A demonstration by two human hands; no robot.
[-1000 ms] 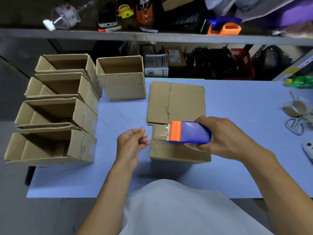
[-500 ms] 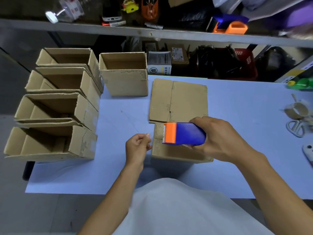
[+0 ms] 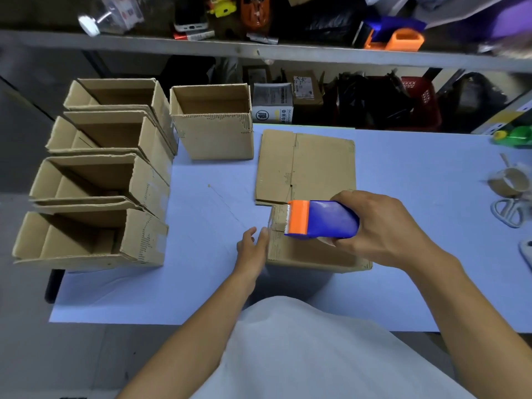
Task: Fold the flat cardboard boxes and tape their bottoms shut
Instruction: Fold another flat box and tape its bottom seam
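Observation:
A folded cardboard box (image 3: 311, 254) stands bottom-up on the blue table (image 3: 417, 226) in front of me. My right hand (image 3: 383, 226) grips a blue and orange tape dispenser (image 3: 322, 218) over the box's closed flaps, its orange blade end near the left edge. My left hand (image 3: 253, 246) rests flat against the box's left side, fingers apart, where clear tape comes over the edge. A stack of flat cardboard boxes (image 3: 308, 165) lies just behind it.
Several folded boxes (image 3: 95, 180) lie open on the left of the table, and one (image 3: 213, 122) stands upright at the back. A tape roll (image 3: 509, 182), scissors (image 3: 509, 211) and a green bottle (image 3: 515, 136) sit at the right. A cluttered shelf (image 3: 259, 50) runs above the back.
My left hand went from pinched fingers beside the box to an open hand pressed on its left side. The dispenser shifted slightly left and back over the box.

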